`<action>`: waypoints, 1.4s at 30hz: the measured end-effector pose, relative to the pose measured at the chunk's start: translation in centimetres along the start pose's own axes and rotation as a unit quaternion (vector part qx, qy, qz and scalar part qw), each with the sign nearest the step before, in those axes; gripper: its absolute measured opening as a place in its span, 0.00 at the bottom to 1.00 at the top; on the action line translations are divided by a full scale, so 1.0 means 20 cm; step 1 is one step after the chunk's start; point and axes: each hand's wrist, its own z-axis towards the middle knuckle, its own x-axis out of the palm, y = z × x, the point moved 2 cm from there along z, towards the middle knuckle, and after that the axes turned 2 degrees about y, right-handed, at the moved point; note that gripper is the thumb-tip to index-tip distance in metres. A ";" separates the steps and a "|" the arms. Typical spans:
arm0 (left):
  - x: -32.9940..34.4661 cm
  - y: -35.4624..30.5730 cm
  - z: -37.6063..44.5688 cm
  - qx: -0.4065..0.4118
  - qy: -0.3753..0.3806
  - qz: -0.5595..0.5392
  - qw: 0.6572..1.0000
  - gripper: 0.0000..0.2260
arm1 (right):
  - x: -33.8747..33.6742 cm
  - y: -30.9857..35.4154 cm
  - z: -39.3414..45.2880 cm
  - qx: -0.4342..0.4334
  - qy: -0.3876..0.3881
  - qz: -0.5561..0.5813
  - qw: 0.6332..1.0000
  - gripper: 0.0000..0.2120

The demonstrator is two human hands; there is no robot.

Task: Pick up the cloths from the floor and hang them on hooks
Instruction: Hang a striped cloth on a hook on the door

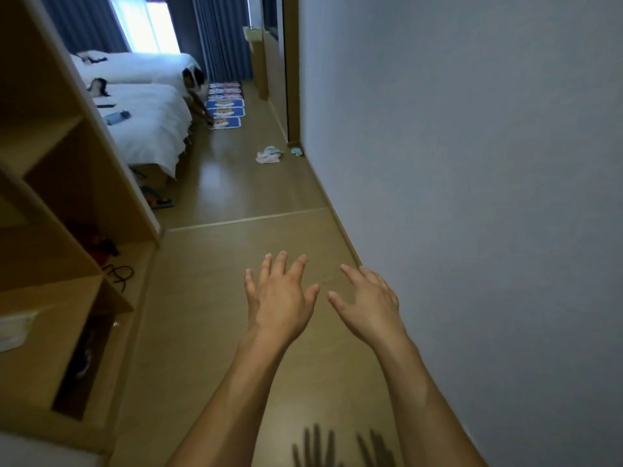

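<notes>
A small heap of pink and light-blue cloths [268,155] lies on the wooden floor far ahead, near the wall's corner. Another small light-blue cloth [296,151] sits just right of it, against the wall base. My left hand [279,298] and my right hand [367,301] are both stretched out in front of me above the floor, palms down, fingers spread and holding nothing. Both hands are far short of the cloths. No hooks are in sight.
A white wall [472,163] runs along my right. Open wooden shelving [67,230] with cables and dark items stands on my left. Two white beds [145,129] lie beyond it, a person bending beside them near blue mats [225,112].
</notes>
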 end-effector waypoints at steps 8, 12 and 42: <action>0.08 -0.02 0.33 -0.050 0.006 -0.003 0.999 0.27 | -0.06 -0.02 0.43 -0.030 0.019 0.001 0.999 0.30; 0.12 0.04 0.56 -0.064 0.011 -0.009 0.998 0.27 | -0.02 0.03 0.67 -0.039 0.032 -0.005 0.999 0.30; -0.04 1.06 2.77 -0.065 0.005 -0.020 0.998 0.26 | 0.29 1.12 2.83 -0.039 0.028 -0.017 0.999 0.29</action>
